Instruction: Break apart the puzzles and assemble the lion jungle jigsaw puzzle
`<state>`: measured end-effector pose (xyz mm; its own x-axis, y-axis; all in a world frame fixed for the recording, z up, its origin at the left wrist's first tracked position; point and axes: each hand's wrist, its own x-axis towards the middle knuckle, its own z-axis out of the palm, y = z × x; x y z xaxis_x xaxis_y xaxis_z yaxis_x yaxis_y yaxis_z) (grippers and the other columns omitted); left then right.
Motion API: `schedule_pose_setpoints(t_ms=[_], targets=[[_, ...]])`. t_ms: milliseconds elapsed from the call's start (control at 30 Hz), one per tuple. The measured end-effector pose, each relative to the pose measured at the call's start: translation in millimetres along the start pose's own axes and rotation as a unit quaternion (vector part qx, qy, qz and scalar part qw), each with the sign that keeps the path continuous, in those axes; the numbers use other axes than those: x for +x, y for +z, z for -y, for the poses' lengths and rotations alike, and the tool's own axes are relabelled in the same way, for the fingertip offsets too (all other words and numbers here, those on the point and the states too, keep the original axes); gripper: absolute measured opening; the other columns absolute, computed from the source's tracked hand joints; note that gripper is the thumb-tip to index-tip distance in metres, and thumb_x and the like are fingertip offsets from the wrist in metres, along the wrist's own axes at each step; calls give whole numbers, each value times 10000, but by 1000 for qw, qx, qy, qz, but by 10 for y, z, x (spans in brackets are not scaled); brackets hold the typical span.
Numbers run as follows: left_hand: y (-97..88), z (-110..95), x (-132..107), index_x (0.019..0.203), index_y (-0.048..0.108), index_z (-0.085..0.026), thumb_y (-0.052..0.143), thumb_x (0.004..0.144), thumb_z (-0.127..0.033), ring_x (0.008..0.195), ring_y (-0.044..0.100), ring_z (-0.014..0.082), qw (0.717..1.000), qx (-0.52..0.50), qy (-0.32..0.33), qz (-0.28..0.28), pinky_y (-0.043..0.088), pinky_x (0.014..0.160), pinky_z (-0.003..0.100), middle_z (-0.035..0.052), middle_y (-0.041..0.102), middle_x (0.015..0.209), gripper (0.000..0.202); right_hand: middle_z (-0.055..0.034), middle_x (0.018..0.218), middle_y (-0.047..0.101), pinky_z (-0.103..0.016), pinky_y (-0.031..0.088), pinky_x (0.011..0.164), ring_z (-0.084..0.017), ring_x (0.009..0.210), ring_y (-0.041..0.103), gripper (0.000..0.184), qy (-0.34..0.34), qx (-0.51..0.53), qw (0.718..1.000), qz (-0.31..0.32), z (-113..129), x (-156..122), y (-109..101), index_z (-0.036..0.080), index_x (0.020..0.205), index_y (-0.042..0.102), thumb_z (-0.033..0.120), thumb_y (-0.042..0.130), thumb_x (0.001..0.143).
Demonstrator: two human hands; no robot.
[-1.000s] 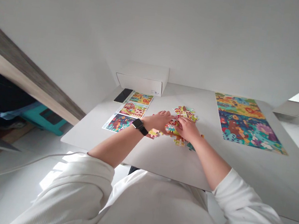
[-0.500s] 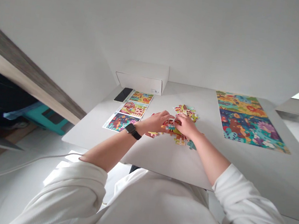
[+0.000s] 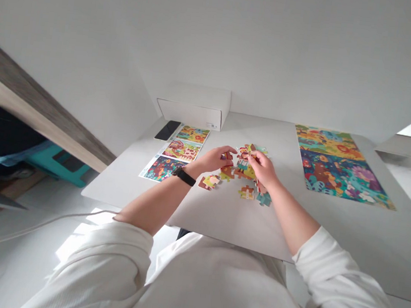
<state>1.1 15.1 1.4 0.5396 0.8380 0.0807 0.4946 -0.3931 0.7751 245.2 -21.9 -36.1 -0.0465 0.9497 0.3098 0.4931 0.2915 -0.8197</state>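
My left hand (image 3: 215, 159) is curled, with a colourful jigsaw piece (image 3: 226, 156) showing between its thumb and fingers. My right hand (image 3: 262, 170) is closed in a pinch on a small jigsaw piece, mostly covered by the fingertips. Between the two hands lies a piece with a little figure in a teal dress (image 3: 242, 164). Loose pieces surround them: a yellow and brown group (image 3: 209, 181) below my left hand, a yellow one (image 3: 246, 192) and a teal one (image 3: 264, 198) nearer me, and a pile (image 3: 250, 148) behind.
On the left of the white table (image 3: 217, 210) lie a picture sheet (image 3: 175, 153) with three scenes and a black phone (image 3: 167, 130). A white box (image 3: 190, 113) stands against the wall. A large two-scene picture (image 3: 342, 166) lies to the right.
My hands have drawn slightly apart, uncovering the figure piece and more of the pieces around it. My right hand has shifted a little to the right.
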Motion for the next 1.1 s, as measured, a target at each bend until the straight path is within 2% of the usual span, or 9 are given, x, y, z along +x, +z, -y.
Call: schedule_pose_setpoints(t_ms=[133, 233, 367, 433, 500, 633, 767, 933, 1100], targets=[[-41, 5, 67, 1337, 666, -193, 702, 902, -295, 804, 668, 138, 998, -25, -45, -20, 545, 735, 252, 43, 746, 1049, 448, -14, 881, 722, -331, 520, 811, -215, 820, 656, 337, 5, -4, 1000, -10, 19, -25, -20, 240, 1072, 685, 542, 558, 995], [-26, 12, 77, 1285, 693, -190, 698, 901, -262, 869, 690, 175, 995, 45, -69, -50, 570, 802, 295, 69, 741, 1081, 391, -25, 927, 736, -338, 530, 823, -223, 857, 670, 354, 13, 5, 1000, -22, 2, -19, -5, 239, 1090, 685, 557, 571, 987], [85, -68, 27, 1134, 742, -184, 588, 996, -324, 1187, 660, 239, 986, 118, 42, -114, 515, 1050, 342, 122, 710, 1205, 250, -45, 975, 754, -343, 546, 847, -230, 901, 692, 387, 22, 66, 997, -40, -12, 13, 21, 228, 1047, 681, 596, 599, 959], [168, -136, 3, 1105, 732, -181, 537, 1029, -400, 1100, 680, 227, 992, 84, 57, -73, 529, 967, 315, 99, 733, 1122, 303, -50, 1000, 765, -346, 550, 873, -235, 945, 702, 406, 16, 99, 994, -40, -4, 20, 26, 226, 1028, 684, 618, 612, 949], [252, -191, -1, 1014, 715, -176, 589, 986, -440, 891, 675, 197, 997, 63, 22, -35, 518, 797, 284, 53, 730, 946, 294, -53, 1011, 769, -351, 552, 888, -239, 970, 706, 427, 9, 114, 993, -43, 11, 13, 24, 224, 1025, 690, 638, 619, 946], [369, -228, 41, 812, 637, -180, 670, 879, -417, 645, 548, 140, 997, 47, -46, -39, 390, 608, 260, -13, 629, 706, 248, -43, 965, 765, -353, 553, 876, -231, 915, 704, 410, -20, 93, 993, -66, 46, -30, 9, 231, 993, 708, 634, 663, 932], [367, -246, 37, 780, 615, -186, 684, 852, -410, 590, 530, 127, 997, 8, -63, -40, 362, 572, 255, -16, 619, 659, 245, -36, 944, 763, -346, 553, 849, -219, 866, 696, 348, -47, 83, 992, -84, 88, -54, -16, 239, 964, 720, 584, 704, 919], [332, -244, -48, 892, 654, -181, 693, 895, -372, 673, 638, 133, 996, -80, -16, -22, 448, 619, 239, 35, 743, 799, 196, -28, 875, 740, -324, 540, 772, -205, 812, 660, 414, -3, 129, 989, -72, 112, -23, -63, 222, 926, 712, 634, 717, 883], [393, -135, -23, 921, 599, -182, 697, 953, -314, 631, 663, 124, 976, -197, -81, -49, 511, 625, 248, 74, 779, 818, 168, -17, 830, 723, -325, 537, 755, -202, 785, 660, 375, 28, 88, 995, -47, 4, 21, -70, 223, 920, 689, 596, 648, 929]])
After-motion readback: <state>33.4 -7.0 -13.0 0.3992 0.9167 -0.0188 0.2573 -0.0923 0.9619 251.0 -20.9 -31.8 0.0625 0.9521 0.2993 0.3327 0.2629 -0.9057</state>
